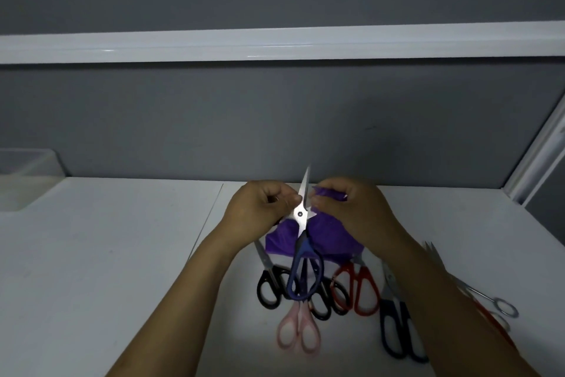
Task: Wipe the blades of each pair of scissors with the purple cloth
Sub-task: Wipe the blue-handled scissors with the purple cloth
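Above the table [122, 254], left hand [263, 205] pinches blue scissors [300, 215] beside right hand [354, 208] gripping purple cloth [327, 239].

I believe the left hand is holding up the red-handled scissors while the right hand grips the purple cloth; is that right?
The scissors in the left hand have dark blue handles, not red, as the head view shows; the red-handled pair lies on the table. The right hand does grip the purple cloth.

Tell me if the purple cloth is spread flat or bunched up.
Bunched: the right hand grips a wad of the purple cloth beside the blue-handled scissors; the rest hangs crumpled beneath.
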